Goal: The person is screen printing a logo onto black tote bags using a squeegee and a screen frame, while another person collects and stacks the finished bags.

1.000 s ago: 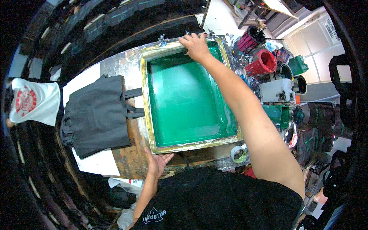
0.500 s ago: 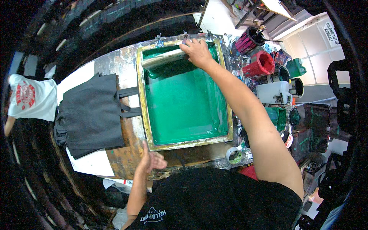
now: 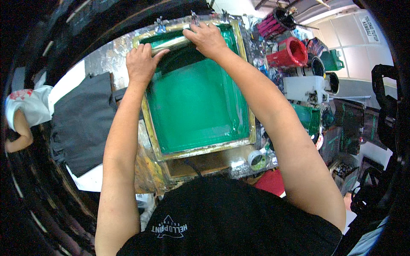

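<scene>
A screen-printing frame (image 3: 205,149) with a worn yellowish-white rim lies before me, its mesh (image 3: 196,109) covered in green ink. Across its far end stands a pale-handled squeegee (image 3: 174,44), casting a dark shadow on the mesh. My left hand (image 3: 142,64) grips the squeegee's left end, thumb on the near side. My right hand (image 3: 207,39) is wrapped over its right end. The fingertips on the far side are partly hidden. To the left, a black cloth bag (image 3: 83,123) lies flat, its straps running toward the frame.
Clamps (image 3: 194,18) stand at the frame's far edge. Along the right are a red bucket (image 3: 285,53), a pink-streaked black bucket (image 3: 273,23) and a white canister (image 3: 301,88). A tape roll (image 3: 257,160) sits near right. Another person in a white shirt (image 3: 32,104) is at far left.
My left hand has risen from beside the frame's near-left corner and taken hold of the squeegee's left end. My right hand stays on it. The view has shifted slightly.
</scene>
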Motion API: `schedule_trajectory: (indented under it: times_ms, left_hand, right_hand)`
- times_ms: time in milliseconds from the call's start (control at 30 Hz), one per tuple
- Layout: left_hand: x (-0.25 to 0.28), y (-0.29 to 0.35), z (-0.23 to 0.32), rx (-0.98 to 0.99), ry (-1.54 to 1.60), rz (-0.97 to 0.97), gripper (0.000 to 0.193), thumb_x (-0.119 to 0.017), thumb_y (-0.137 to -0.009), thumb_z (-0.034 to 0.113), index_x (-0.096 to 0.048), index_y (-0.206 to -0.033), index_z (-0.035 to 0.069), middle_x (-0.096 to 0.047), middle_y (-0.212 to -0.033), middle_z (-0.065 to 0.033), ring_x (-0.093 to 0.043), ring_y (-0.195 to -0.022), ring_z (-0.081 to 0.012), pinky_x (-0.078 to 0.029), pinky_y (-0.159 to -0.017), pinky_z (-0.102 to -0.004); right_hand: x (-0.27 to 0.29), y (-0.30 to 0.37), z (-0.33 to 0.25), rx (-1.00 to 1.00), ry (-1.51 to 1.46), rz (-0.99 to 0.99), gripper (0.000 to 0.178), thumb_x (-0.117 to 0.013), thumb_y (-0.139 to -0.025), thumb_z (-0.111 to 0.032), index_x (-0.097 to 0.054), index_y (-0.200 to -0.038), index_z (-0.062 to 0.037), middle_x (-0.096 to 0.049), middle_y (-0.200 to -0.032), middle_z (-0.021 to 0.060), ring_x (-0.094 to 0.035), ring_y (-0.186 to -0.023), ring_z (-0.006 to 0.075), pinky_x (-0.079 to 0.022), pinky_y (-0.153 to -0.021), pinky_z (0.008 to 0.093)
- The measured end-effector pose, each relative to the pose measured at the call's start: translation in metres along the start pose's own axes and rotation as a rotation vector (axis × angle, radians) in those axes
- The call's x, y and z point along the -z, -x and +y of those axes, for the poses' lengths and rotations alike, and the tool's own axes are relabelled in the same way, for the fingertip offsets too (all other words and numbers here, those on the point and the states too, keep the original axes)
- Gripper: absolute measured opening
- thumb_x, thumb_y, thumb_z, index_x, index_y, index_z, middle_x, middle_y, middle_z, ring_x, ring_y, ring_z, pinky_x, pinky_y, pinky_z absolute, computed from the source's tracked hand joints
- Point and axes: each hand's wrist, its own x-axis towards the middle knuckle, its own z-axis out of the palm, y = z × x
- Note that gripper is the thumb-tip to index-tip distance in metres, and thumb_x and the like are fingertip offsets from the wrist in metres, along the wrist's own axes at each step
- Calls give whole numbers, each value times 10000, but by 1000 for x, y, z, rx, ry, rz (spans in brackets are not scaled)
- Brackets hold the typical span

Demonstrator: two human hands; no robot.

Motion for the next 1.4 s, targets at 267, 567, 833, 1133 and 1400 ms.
schedule_trajectory:
  times_ms: [267,567,833,1133,1400]
  left_hand:
    - [38,77,28,-78,77,0,553,-752,-791,620,-610,-787,86,-575,-759,-73,-594,-695,-286,-465,-639,-409]
    - [121,207,93,-67,218,-93,557,-805,-735,588,-552,-763,92,-537,-779,-75,-556,-745,-281,-456,-693,-413]
    - [149,242,109,1,253,-244,611,-821,-736,589,-635,-925,38,-568,-880,-98,-574,-869,-311,-464,-805,-439]
    - [135,348,67,386,269,-294,962,-919,-642,543,-561,-1392,58,-529,-1265,-172,-495,-1194,-368,-400,-1029,-498]
    - [131,375,57,518,542,-172,860,-956,-656,297,-603,-1381,-1,-663,-1180,-154,-595,-1129,-388,-429,-1007,-472]
  right_hand:
    - [58,81,-59,-58,0,-63,315,-633,-869,-175,-643,-1179,-234,-636,-957,13,-632,-878,220,-474,-720,395]
    - [151,209,-148,-102,-65,-209,327,-636,-859,-204,-650,-1183,-245,-636,-986,21,-618,-890,250,-462,-735,428]
    - [177,238,-170,-120,-57,-236,253,-615,-879,-192,-641,-1129,-221,-622,-945,21,-602,-881,242,-434,-712,421]
    - [200,277,-197,-130,-227,-229,534,-629,-858,-138,-572,-1381,-225,-595,-1179,108,-548,-1084,305,-402,-882,507]
    - [237,248,-192,-205,-205,-198,556,-725,-843,-224,-593,-1383,-238,-588,-1170,99,-546,-1108,293,-333,-1003,611]
